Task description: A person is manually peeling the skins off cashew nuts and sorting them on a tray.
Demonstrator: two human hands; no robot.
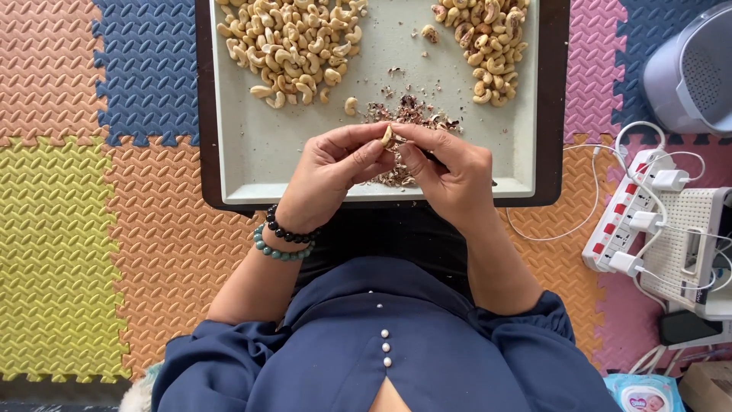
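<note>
A cashew (387,136) sat pinched between the fingertips of both hands, above the near edge of the tray (259,164). The left hand (332,172) and right hand (450,172) were each closed on it. Skin flakes (412,113) lay just beyond; peeled nuts (286,42) and unpeeled nuts (488,34) were heaped farther back.

Floor covered with interlocking foam mats (69,229) in orange, blue, yellow and pink. Directly on them: a dark-framed tray (201,114) at top centre, a white power strip (629,210) with plugs at right, a grey appliance (690,72) at top right.
</note>
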